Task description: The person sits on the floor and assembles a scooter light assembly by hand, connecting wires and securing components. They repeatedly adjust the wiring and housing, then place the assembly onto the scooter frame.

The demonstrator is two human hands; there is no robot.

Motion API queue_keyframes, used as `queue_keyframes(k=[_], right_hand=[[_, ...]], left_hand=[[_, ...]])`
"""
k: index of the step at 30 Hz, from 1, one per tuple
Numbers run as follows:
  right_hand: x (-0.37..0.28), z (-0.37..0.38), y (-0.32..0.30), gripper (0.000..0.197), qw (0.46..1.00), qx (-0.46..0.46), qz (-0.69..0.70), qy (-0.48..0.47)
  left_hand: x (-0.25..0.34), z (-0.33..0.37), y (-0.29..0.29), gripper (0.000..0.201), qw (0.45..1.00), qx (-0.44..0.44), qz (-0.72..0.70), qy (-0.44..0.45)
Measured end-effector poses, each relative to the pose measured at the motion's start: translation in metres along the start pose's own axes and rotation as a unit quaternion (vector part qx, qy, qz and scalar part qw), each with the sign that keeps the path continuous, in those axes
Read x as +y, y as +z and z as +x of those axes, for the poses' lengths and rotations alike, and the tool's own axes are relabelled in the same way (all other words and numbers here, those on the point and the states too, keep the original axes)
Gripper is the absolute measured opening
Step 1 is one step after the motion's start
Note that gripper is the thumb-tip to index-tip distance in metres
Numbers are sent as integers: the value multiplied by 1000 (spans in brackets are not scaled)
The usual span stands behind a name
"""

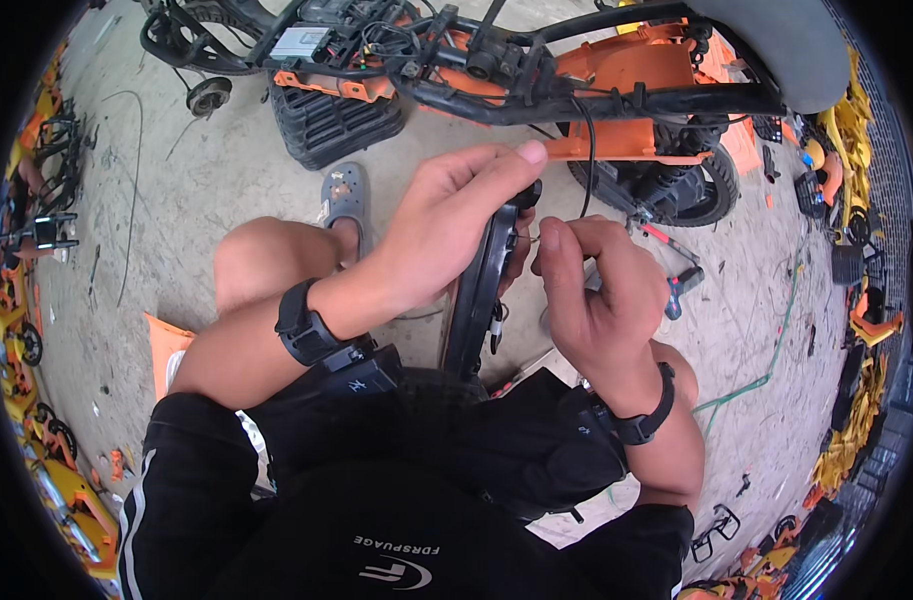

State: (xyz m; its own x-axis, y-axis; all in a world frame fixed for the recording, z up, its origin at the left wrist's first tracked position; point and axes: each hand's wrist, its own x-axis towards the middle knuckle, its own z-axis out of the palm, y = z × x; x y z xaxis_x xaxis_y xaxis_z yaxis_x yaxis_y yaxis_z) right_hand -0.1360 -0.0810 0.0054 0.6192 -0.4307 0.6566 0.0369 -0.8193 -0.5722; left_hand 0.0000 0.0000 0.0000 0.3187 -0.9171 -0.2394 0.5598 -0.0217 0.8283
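Grip: the long black part (pixel 466 318) is held by the left hand (pixel 454 215), with the thumb laid over its upper end and fingertips showing past its right edge. The thumb and forefinger of the right hand (pixel 606 295) are pinched together, apparently on a thin wire (pixel 528 239) at that edge; the wire's far end cannot be made out.

Position: the part is held upright in front of the body, between the knees and above the concrete floor (pixel 216 180). A small connector (pixel 496 328) is hung beside it.

Step, as judged: fine work on the wire at the part's edge. For the next move, a steady left hold and a light, straight pinch are called for; the wire could be slipped or bent.

Surroundings: a black cable (pixel 589 150) is hung from the vehicle frame (pixel 666 102) beyond the hands. Red-handled pliers (pixel 666 238) are laid near the rear wheel (pixel 721 190).
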Motion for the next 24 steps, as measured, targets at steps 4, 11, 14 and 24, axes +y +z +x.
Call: queue_keyframes(k=[4, 11, 14, 24], right_hand=[[3, 2, 1, 15, 999, -17, -18, -31], [9, 6, 2, 12, 994, -55, -43, -86], [7, 6, 4, 12, 997, -60, -26, -31], [14, 2, 4, 18, 990, -94, 58, 83]], left_hand=[[1, 1, 2, 41, 998, 30, -20, -43], [2, 1, 2, 42, 994, 71, -37, -72], [2, 3, 2, 41, 994, 75, -41, -67], [-1, 0, 1, 38, 998, 33, -10, -53]])
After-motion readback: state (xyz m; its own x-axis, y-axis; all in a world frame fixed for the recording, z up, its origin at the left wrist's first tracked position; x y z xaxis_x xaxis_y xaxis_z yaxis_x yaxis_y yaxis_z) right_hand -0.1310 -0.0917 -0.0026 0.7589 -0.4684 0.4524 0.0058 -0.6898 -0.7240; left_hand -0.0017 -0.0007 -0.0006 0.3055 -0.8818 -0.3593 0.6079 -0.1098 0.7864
